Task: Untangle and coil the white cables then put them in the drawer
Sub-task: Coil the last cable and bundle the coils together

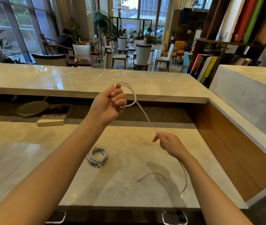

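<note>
Left hand fingers curl round a looped white cable — right hand pinches it.

White cables, seemingly beige-veined counter

- Location: a café-style lounge. I stand behind a marble service counter.
- Beyond my left hand: dining chairs, tables, tall windows.
- Right of my right hand: shelved books.
</note>
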`<state>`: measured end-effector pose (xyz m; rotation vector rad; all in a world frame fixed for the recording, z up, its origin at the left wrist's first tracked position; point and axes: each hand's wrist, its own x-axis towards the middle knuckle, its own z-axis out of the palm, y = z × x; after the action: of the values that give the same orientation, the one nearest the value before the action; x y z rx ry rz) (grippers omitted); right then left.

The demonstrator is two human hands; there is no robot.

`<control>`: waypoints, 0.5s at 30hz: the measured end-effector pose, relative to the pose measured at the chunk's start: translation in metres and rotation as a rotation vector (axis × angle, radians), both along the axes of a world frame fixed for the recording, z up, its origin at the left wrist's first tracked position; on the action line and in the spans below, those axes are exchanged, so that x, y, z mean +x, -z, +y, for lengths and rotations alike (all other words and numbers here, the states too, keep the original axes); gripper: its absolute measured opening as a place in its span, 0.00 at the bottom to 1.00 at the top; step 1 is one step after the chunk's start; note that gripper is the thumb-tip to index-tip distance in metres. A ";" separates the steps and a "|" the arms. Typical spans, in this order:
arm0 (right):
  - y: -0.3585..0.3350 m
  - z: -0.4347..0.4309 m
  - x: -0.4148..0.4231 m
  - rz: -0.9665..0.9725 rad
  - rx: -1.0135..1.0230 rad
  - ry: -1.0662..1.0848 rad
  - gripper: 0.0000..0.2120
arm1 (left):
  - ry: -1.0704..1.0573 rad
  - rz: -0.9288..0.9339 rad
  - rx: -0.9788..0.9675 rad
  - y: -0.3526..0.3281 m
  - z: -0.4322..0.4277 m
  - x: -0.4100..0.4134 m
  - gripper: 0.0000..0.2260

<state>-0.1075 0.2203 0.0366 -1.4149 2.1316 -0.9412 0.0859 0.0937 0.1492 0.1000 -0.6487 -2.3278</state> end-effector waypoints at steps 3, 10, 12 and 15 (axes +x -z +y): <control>-0.011 -0.008 0.028 0.357 0.076 -0.166 0.18 | -0.137 -0.102 -0.149 0.006 0.001 -0.007 0.11; -0.068 -0.012 0.053 0.606 -0.272 -0.260 0.10 | -0.383 -0.882 -1.071 0.036 0.005 -0.018 0.08; -0.082 -0.014 0.051 0.555 -0.376 -0.277 0.08 | -0.245 -0.954 -1.211 0.041 0.004 -0.014 0.08; -0.098 -0.019 0.041 0.478 -0.444 -0.256 0.07 | 0.102 -0.740 -1.003 0.045 0.003 -0.006 0.10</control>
<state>-0.0661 0.2009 0.1344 -2.2676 2.0490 -1.1024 0.0800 0.0967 0.1043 0.4671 -2.1266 -1.7445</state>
